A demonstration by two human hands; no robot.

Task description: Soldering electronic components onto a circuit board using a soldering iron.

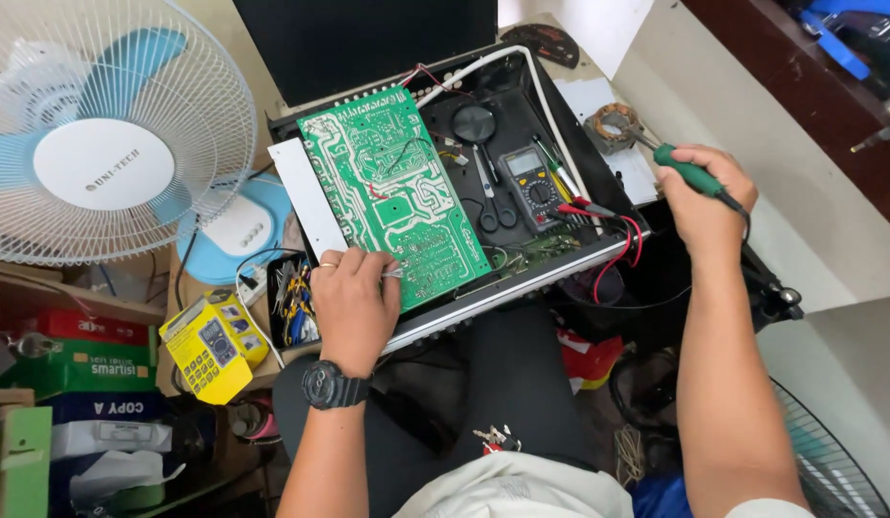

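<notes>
A green circuit board (pixel 395 192) is seen lying solder-side up, tilted across the left half of an open black chassis (pixel 560 125). Its face is covered with pale, winding copper traces and rows of small solder points; a thin red wire crosses it near the middle. Its lower edge, at 6 o'clock, is touched by the left hand (pixel 354 309), whose fingers are curled together and pinched on a thin metal piece, too small to be identified. A ring and a black watch (pixel 334 386) are worn on that hand.

The right hand (pixel 706 197), at 3 o'clock from the board and well apart from it, is closed around the green handle of a soldering iron (pixel 689 173), whose tip is pointed toward a round metal stand (pixel 613 125) just beside the chassis at 1 o'clock.

Inside the chassis, to the right of the board, a magnifier (pixel 474 125), scissors (pixel 493 206) and a grey multimeter (pixel 531 187) with red leads are laid. A white fan (pixel 104 129) stands at 9 o'clock, and a yellow box (pixel 213 345) lies at 7 o'clock.
</notes>
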